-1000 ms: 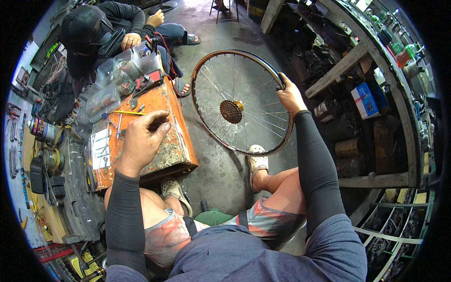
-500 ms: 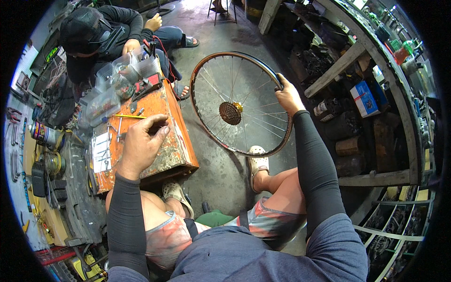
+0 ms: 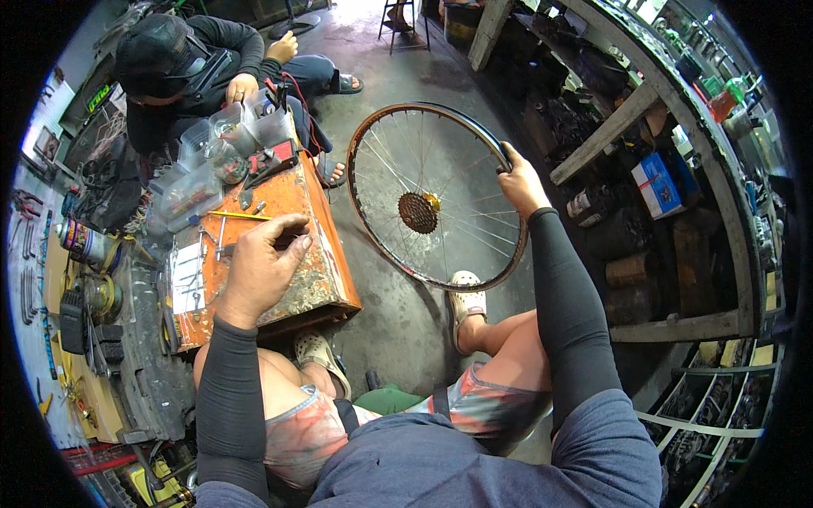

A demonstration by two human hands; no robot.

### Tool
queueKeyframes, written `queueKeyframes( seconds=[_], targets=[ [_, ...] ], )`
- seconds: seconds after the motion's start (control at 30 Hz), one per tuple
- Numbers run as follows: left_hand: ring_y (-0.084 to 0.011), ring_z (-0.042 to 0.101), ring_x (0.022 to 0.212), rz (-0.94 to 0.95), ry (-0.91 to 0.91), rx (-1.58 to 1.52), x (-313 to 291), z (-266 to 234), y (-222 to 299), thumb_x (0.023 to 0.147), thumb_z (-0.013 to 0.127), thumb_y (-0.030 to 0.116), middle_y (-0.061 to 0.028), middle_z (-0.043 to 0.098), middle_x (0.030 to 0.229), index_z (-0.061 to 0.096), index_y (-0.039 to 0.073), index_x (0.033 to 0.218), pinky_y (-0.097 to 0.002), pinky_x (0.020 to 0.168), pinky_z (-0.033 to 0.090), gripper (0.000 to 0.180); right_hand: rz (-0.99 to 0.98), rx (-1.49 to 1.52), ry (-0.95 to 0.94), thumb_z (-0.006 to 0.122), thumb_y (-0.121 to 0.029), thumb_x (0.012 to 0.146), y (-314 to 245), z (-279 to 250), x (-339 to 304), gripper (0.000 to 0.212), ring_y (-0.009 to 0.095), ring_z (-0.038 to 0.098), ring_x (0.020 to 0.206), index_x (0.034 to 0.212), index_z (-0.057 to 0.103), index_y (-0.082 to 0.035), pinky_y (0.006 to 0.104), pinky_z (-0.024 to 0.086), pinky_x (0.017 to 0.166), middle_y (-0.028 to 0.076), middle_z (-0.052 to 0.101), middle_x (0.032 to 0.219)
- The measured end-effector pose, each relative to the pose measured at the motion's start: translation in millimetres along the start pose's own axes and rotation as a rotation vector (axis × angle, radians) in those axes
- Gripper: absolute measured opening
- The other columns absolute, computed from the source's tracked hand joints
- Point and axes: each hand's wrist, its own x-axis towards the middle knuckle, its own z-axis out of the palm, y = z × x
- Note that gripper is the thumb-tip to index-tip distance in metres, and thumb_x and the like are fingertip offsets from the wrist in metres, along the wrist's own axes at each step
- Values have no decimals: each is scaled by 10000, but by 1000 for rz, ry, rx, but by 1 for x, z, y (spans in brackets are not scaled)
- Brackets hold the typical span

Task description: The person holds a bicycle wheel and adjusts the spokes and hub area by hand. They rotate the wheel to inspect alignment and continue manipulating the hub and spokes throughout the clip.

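Head view: the right hand grips the rim of the bicycle wheel, upright on the floor beside the orange table. The left hand, fingers curled, pinches a small tool near the table's middle. A blue box sits on the right shelf.

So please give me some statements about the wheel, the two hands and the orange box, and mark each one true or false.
1. The right hand grips the rim of the bicycle wheel. True.
2. The wheel lies flat on top of the orange box. False: it stands upright on the floor beside the box, held by the right hand.
3. The left hand is over the orange box, its fingers bent near small metal tools. True.
4. The wheel has a thick tyre mounted. False: the rim looks bare, with spokes and a rusty sprocket at the hub.
5. Nobody else is in view. False: another person sits beyond the box.
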Motion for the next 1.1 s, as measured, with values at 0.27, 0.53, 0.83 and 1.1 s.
queueKeyframes(
  seconds=[0.27, 0.53, 0.83, 1.1],
  targets=[
    [-229, 807, 1068, -21, -2, 17, -1, -1, 8, 1009, 800, 64, -203, 828, 1204, 765, -51, 1302, -356, 930, 639, 316, -2, -2, -1, 619, -6, 947, -1, -1, -1, 666, 445, 668, 1371, 1606, 555, -83, 450, 507, 1153, 300, 699, 1441],
    [-259, 819, 1056, 19, 7, 32, -1, -1, 2, 1012, 805, 104, -217, 827, 1184, 769, -45, 1299, -368, 901, 652, 325, 9, -8, -6, 604, -9, 926, 2, 1, 2, 679, 444, 668, 1373, 1600, 561, -83, 442, 508, 1152, 296, 698, 1446],
    [-251, 817, 1059, 6, 4, 40, -1, -2, 5, 1014, 802, 108, -212, 828, 1188, 768, -47, 1301, -371, 902, 653, 329, -3, -35, 12, 683, -38, 985, 8, 4, 4, 658, 365, 729, 1251, 1629, 562, -91, 393, 528, 1086, 271, 736, 1382],
    [-251, 818, 1058, 1, -1, 12, 2, 2, 6, 1015, 802, 108, -215, 829, 1187, 766, -58, 1301, -374, 902, 649, 333, -34, -109, 4, 648, -46, 930, 5, -4, 0, 730, 344, 757, 1193, 1648, 519, -30, 395, 556, 1054, 282, 743, 1336]
  ],
)
